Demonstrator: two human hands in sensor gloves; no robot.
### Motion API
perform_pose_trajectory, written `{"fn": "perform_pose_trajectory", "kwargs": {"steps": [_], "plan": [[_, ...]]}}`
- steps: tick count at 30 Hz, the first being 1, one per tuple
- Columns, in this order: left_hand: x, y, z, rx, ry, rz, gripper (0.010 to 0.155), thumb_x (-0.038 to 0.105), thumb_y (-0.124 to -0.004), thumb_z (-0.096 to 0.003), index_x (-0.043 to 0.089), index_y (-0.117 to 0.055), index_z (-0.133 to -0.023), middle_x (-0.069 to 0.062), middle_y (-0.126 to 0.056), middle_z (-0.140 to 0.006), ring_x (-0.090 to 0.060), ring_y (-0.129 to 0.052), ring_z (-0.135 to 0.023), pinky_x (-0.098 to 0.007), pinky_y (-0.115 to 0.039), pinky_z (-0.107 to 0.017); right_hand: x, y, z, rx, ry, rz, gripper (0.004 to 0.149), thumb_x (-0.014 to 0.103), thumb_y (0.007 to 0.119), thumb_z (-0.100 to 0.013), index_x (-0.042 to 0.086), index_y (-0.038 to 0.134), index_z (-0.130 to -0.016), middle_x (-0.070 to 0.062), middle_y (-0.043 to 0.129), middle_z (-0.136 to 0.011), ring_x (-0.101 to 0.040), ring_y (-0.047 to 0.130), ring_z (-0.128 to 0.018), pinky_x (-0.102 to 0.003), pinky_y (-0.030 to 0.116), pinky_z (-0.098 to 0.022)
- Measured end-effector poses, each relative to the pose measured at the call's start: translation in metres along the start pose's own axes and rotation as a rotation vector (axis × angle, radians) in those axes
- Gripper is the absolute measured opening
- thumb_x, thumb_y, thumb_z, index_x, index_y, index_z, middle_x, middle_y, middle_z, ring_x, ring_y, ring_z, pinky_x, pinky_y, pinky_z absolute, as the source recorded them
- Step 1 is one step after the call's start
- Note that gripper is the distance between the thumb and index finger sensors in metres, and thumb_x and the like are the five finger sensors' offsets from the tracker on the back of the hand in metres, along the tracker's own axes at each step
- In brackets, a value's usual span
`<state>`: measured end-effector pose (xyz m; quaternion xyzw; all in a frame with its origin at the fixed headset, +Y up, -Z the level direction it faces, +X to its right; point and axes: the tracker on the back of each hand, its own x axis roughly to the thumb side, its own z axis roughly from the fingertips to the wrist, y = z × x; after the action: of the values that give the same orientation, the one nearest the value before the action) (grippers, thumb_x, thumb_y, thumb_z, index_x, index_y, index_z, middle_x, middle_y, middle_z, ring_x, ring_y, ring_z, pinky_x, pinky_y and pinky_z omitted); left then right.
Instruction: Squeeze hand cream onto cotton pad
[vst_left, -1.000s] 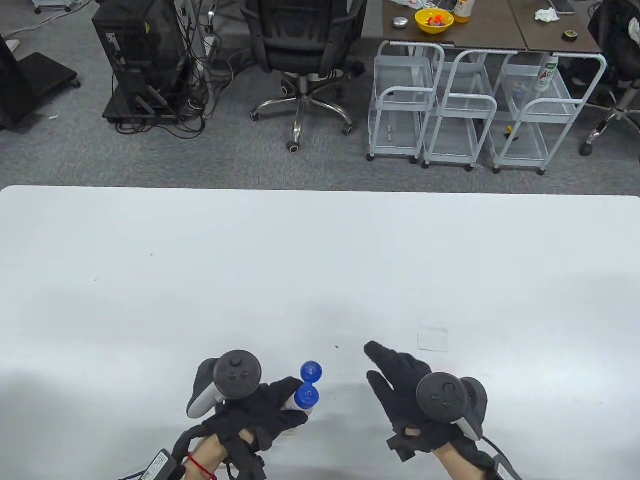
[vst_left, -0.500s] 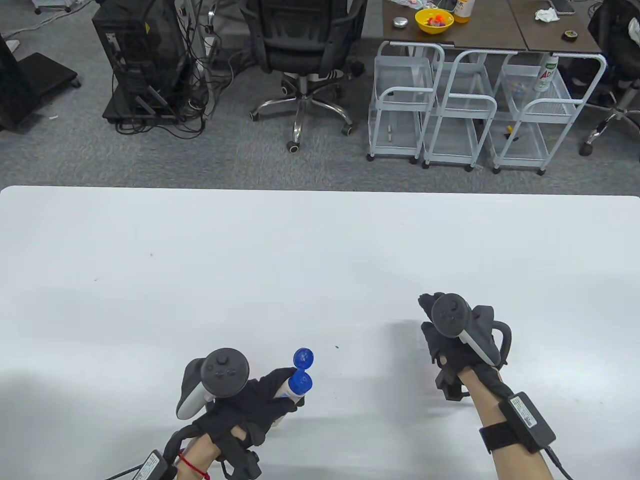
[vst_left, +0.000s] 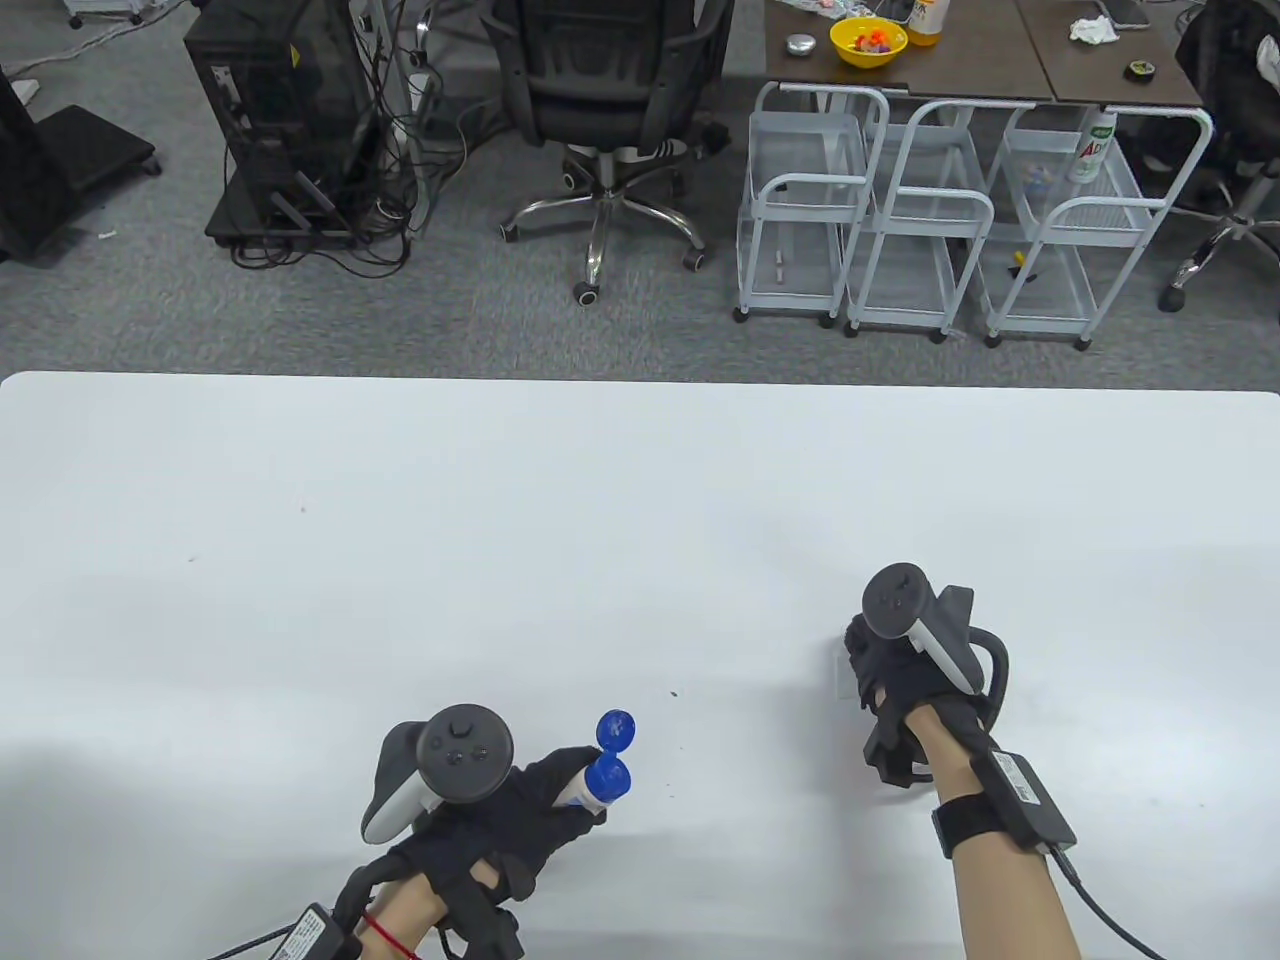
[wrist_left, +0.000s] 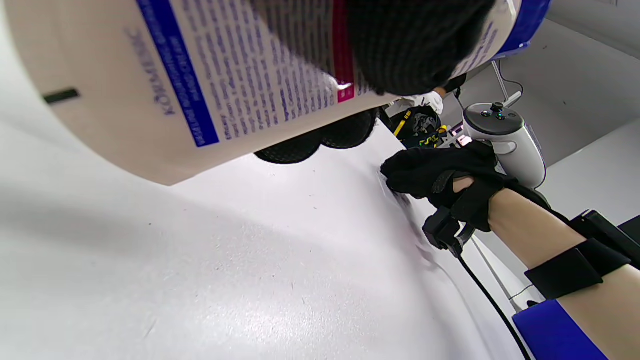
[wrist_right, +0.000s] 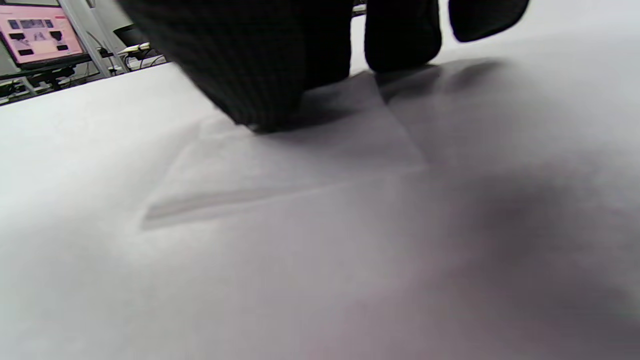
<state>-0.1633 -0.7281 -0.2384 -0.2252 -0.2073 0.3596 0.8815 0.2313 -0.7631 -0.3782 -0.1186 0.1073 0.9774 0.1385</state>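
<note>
My left hand (vst_left: 560, 795) grips a white hand cream tube (vst_left: 585, 785) near the table's front edge. Its blue flip cap (vst_left: 616, 729) stands open and points away from me. The tube's printed body (wrist_left: 200, 75) fills the left wrist view, under my fingers (wrist_left: 400, 45). My right hand (vst_left: 868, 662) is to the right and farther out, lowered onto the thin white cotton pad (wrist_right: 300, 155). Its fingertips (wrist_right: 270, 75) touch the pad's far part. In the table view only a sliver of the pad (vst_left: 838, 672) shows beside the hand. The right hand also shows in the left wrist view (wrist_left: 430, 172).
The white table (vst_left: 400, 550) stretches wide to the left and far side. Beyond its far edge are an office chair (vst_left: 600, 100), a computer tower (vst_left: 280, 120) and white wire carts (vst_left: 940, 220) on the floor.
My right hand moved from the front centre out to the right and came down onto the cotton pad. My left hand shifted slightly with the tube.
</note>
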Motion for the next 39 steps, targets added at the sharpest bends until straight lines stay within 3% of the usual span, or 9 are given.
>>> {"fn": "perform_pose_trajectory", "kwargs": {"steps": [6, 10, 14, 19, 22, 25, 29, 32, 39], "plan": [[0.0, 0.0, 0.0, -0.003, -0.001, -0.004, 0.059, 0.039, -0.077, -0.041, 0.032, -0.063, -0.098, 0.008, -0.096, -0.089, -0.018, -0.105, -0.075, -0.043, -0.085, -0.056, -0.009, -0.001, 0.0, 0.029, 0.027, -0.112, 0.036, 0.026, 0.091, -0.041, 0.021, 0.091, -0.077, -0.004, 0.077, -0.096, -0.043, 0.065, -0.093, -0.066, 0.055, -0.068], [0.0, 0.0, -0.001, -0.019, -0.017, 0.014, 0.06, 0.041, -0.077, -0.0406, 0.036, -0.062, -0.098, 0.009, -0.097, -0.088, -0.019, -0.104, -0.079, -0.044, -0.085, -0.059, -0.014, -0.012, 0.015, 0.012, -0.007, -0.284, 0.036, 0.026, 0.09, -0.042, 0.023, 0.09, -0.077, -0.01, 0.086, -0.094, -0.05, 0.073, -0.095, -0.066, 0.063, -0.064], [0.0, 0.0, 0.0, -0.035, -0.05, 0.098, 0.061, 0.04, -0.076, -0.041, 0.037, -0.059, -0.099, 0.01, -0.095, -0.089, -0.013, -0.109, -0.071, -0.041, -0.088, -0.057, -0.011, -0.024, 0.04, -0.008, -0.081, -0.503, 0.035, 0.027, 0.091, -0.041, 0.027, 0.091, -0.076, -0.012, 0.099, -0.079, -0.04, 0.107, -0.07, -0.059, 0.078, -0.059], [-0.001, 0.005, 0.005, 0.069, -0.044, 0.096, 0.061, 0.041, -0.077, -0.0408, 0.035, -0.06, -0.099, 0.012, -0.097, -0.089, -0.011, -0.113, -0.067, -0.039, -0.091, -0.051, 0.012, -0.032, 0.086, 0.005, -0.179, -0.805, 0.034, 0.027, 0.094, -0.04, 0.027, 0.093, -0.075, -0.006, 0.107, -0.066, -0.032, 0.114, -0.057, -0.053, 0.084, -0.054], [-0.002, 0.005, 0.007, 0.126, -0.011, 0.094, 0.063, 0.048, -0.076, -0.0395, 0.03, -0.063, -0.098, 0.012, -0.101, -0.083, -0.009, -0.116, -0.06, -0.037, -0.093, -0.048, 0.033, -0.026, 0.118, 0.055, -0.16, -0.966, 0.036, 0.026, 0.096, -0.039, 0.025, 0.093, -0.074, -0.006, 0.107, -0.064, -0.032, 0.115, -0.054, -0.052, 0.085, -0.051], [-0.003, 0.005, 0.007, 0.136, 0.001, 0.103, 0.064, 0.052, -0.074, -0.0377, 0.026, -0.069, -0.096, 0.012, -0.106, -0.078, -0.007, -0.119, -0.053, -0.035, -0.096, -0.044, 0.056, -0.012, 0.14, 0.083, -0.135, -0.983, 0.036, 0.027, 0.098, -0.038, 0.024, 0.094, -0.074, -0.005, 0.108, -0.063, -0.031, 0.116, -0.053, -0.05, 0.086, -0.05], [0.004, 0.004, 0.01, 0.223, 0.005, -0.022, 0.063, 0.052, -0.074, -0.0356, 0.026, -0.075, -0.092, 0.011, -0.109, -0.074, -0.009, -0.121, -0.048, -0.036, -0.097, -0.041, 0.075, 0.02, 0.15, 0.129, -0.15, -0.956, 0.037, 0.029, 0.097, -0.039, 0.024, 0.093, -0.076, -0.005, 0.108, -0.063, -0.029, 0.117, -0.051, -0.047, 0.089, -0.047], [0.01, 0.0, 0.007, 0.205, 0.004, -0.103, 0.061, 0.053, -0.075, -0.035, 0.027, -0.077, -0.09, 0.012, -0.11, -0.074, -0.007, -0.122, -0.048, -0.035, -0.097, -0.041, 0.083, 0.036, 0.158, 0.205, -0.155, -0.987, 0.037, 0.03, 0.096, -0.04, 0.024, 0.092, -0.076, -0.004, 0.107, -0.063, -0.028, 0.116, -0.052, -0.046, 0.089, -0.047], [0.02, -0.009, 0.006, 0.247, 0.048, -0.273, 0.058, 0.051, -0.077, -0.0331, 0.029, -0.081, -0.087, 0.013, -0.111, -0.071, -0.009, -0.121, -0.049, -0.036, -0.096, -0.041, 0.09, 0.043, 0.167, 0.224, -0.207, -1.004, 0.038, 0.031, 0.095, -0.04, 0.025, 0.091, -0.077, -0.003, 0.107, -0.065, -0.027, 0.115, -0.056, -0.047, 0.088, -0.048]]}}
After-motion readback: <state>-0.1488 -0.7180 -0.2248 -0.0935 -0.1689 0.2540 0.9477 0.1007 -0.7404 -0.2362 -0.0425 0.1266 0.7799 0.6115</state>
